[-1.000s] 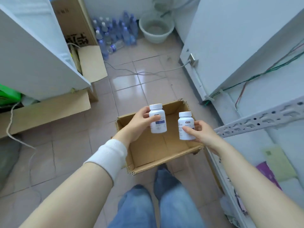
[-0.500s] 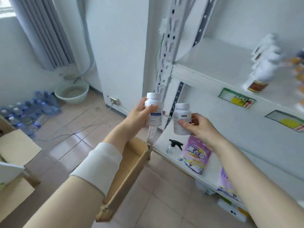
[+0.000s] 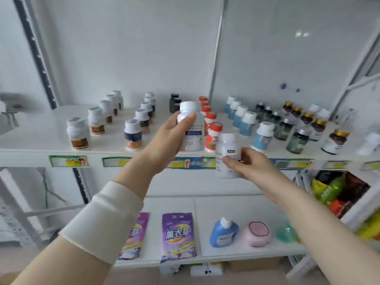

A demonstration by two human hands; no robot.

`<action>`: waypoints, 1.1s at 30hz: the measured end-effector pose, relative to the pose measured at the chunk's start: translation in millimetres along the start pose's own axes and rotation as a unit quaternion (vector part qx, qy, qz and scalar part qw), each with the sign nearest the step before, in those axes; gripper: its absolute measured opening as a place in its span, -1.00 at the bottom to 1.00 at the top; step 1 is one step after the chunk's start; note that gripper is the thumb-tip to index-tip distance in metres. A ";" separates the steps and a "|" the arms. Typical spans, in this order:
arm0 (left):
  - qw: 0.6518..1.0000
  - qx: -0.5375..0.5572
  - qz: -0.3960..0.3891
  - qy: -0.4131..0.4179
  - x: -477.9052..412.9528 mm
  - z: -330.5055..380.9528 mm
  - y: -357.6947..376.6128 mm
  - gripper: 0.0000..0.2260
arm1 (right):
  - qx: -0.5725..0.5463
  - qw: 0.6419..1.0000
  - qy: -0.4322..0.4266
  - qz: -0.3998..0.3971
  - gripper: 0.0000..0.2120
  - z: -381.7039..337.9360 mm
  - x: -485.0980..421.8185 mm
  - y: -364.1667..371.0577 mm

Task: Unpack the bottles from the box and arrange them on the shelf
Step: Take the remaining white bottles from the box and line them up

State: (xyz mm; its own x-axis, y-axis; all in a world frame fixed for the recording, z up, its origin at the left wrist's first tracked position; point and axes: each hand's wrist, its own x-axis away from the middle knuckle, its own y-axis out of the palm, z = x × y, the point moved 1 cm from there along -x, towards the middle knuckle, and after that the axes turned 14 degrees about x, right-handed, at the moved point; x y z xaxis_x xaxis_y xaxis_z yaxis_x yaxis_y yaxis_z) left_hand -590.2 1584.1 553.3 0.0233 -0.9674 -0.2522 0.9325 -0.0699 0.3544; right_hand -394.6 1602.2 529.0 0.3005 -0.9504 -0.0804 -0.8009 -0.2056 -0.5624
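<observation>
While we face the shelf [image 3: 37,138], each hand's fingers [image 3: 186,118] wrap a white pill bottle [image 3: 192,128]: left hand [image 3: 170,136], right hand [image 3: 253,163].

White wall panels [image 3: 123,48] behind; black slotted upright [image 3: 39,58] left; grey metal frame [image 3: 352,79] right; bright even light.

Looks bright, flat and cool-white throughout, casts barely any shadow, catches two small glints high on the wall panel [image 3: 287,54], smears with motion blur (worst at the right edge) and leans the uprights [image 3: 39,58] outward near the edges.
</observation>
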 end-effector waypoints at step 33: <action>0.963 -0.184 -0.187 -0.060 -432.7 -224.3 442.5 -0.75 | 0.000 0.985 0.076 0.157 -0.63 288.5 -204.4 -500.8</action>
State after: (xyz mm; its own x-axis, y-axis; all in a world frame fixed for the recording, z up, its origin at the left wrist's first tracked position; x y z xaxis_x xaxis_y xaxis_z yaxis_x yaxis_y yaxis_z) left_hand -106.8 2026.3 617.2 -0.3610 -0.9139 -0.1857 0.9324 -0.3502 -0.0895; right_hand 94.5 1966.7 589.7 -0.0436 -0.9910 -0.1270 -0.8417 0.1049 -0.5297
